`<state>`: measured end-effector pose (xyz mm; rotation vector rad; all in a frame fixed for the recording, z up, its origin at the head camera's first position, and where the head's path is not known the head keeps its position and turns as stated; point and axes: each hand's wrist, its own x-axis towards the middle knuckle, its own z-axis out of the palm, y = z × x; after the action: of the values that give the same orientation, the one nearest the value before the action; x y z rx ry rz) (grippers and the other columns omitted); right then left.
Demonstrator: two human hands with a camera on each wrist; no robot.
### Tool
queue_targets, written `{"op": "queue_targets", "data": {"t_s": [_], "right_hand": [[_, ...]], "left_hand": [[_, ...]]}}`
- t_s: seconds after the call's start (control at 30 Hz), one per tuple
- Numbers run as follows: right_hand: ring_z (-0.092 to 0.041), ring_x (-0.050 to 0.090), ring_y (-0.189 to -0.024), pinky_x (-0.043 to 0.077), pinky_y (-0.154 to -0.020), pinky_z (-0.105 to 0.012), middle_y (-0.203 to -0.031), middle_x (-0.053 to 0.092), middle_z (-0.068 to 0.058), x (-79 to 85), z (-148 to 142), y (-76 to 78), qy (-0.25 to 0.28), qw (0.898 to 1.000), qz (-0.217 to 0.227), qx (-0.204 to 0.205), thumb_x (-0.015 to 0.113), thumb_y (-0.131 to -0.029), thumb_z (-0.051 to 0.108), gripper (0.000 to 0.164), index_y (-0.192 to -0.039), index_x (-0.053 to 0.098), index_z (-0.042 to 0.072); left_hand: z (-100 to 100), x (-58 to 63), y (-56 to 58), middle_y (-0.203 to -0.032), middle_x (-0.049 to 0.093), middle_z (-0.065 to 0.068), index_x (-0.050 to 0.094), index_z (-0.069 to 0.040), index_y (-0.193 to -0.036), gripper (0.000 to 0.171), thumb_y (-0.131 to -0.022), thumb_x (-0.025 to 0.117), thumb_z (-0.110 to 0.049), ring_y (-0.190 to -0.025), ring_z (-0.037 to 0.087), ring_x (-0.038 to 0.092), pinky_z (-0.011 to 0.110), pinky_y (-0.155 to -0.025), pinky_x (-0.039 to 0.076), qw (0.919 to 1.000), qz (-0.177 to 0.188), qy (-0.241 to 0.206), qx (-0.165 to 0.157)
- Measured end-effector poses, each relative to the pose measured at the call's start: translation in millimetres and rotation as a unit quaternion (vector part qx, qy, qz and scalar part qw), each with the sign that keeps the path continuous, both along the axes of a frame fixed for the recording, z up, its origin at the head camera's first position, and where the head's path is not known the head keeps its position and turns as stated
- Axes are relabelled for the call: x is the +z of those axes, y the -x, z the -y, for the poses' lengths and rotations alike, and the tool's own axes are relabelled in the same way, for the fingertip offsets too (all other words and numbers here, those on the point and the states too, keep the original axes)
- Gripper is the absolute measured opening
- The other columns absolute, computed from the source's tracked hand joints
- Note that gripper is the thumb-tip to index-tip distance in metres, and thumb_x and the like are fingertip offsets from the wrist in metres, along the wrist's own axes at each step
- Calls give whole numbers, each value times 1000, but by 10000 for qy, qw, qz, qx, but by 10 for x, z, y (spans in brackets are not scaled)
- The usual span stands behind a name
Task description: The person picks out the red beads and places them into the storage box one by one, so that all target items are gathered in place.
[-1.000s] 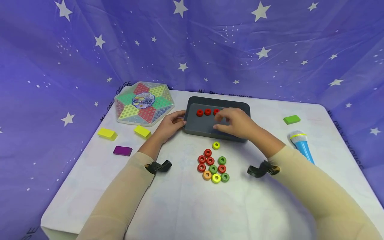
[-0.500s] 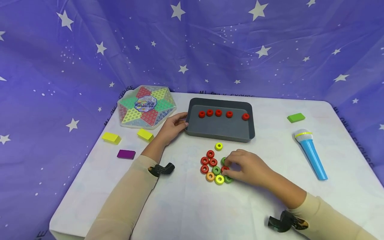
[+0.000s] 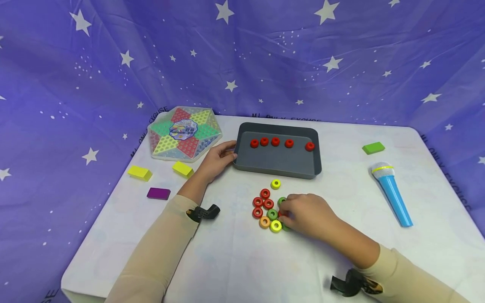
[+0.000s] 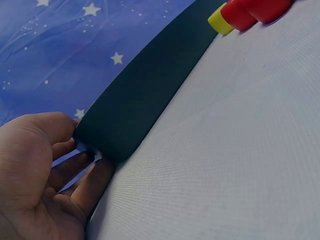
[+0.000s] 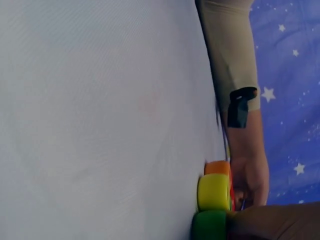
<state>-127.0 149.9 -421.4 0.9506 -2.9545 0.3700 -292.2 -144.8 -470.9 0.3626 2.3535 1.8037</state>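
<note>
My left hand rests against the left end of the dark grey tray, its thumb and fingers touching the near corner in the left wrist view. Inside the tray, several red rings stand in a row along the back. My right hand is down at the pile of loose rings, thumb and fingers pinching a red ring that they mostly hide. Close around it lie a green ring, a yellow ring, an orange ring and several more red rings.
A Chinese checkers box lies at the back left, with yellow blocks and a purple block in front. To the right are a green block and a blue toy microphone. A lone yellow ring sits before the tray.
My right hand has come from over the tray to the ring pile, and its fingers have closed on a red ring. The left hand stays at the tray.
</note>
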Motion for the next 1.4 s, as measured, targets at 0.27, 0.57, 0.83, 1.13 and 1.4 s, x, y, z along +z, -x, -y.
{"op": "queue_targets", "data": {"t_s": [0.27,0.57,0.83,1.13,1.4], "right_hand": [[-2,41,-54,36,-50,-25,-65,47,18,31,59,9,-250,9995,-172,-72,79,-79,26,22,-67,62,33],[-4,44,-57,38,-52,-25,-71,57,13,287,11,82,-182,9989,-429,-71,78,-79,26,5,-79,73,27],[-11,52,-64,44,-53,-30,-84,67,6,629,94,789,-183,9995,-269,-29,76,-86,27,5,-83,73,25],[-19,56,-69,46,-57,-35,-83,68,3,652,472,1894,-539,9985,-119,67,68,-92,28,11,-85,71,20],[-20,58,-69,47,-60,-35,-76,63,-1,345,790,2425,-898,9959,106,-97,66,-96,30,19,-82,67,17]], "left_hand": [[15,13,2,-147,57,2,53,-15,-148,51,-99,66,-18,-127,20,59,37,-106,50,10000,55,-5,5],[14,20,10,-147,56,6,53,-13,-148,50,-99,66,-16,-127,21,60,36,-105,51,9998,8,-161,-90],[21,-18,26,-145,58,10,54,-9,-147,50,-98,66,-12,-124,22,61,33,-101,53,9996,-51,-271,-113],[56,-31,17,-145,58,7,53,-11,-148,51,-98,67,-13,-124,20,62,38,-105,51,9997,-13,-241,-87],[43,-25,24,-147,56,4,52,-15,-149,53,-99,68,-18,-124,19,62,34,-103,52,9996,-38,-204,-167]]}}
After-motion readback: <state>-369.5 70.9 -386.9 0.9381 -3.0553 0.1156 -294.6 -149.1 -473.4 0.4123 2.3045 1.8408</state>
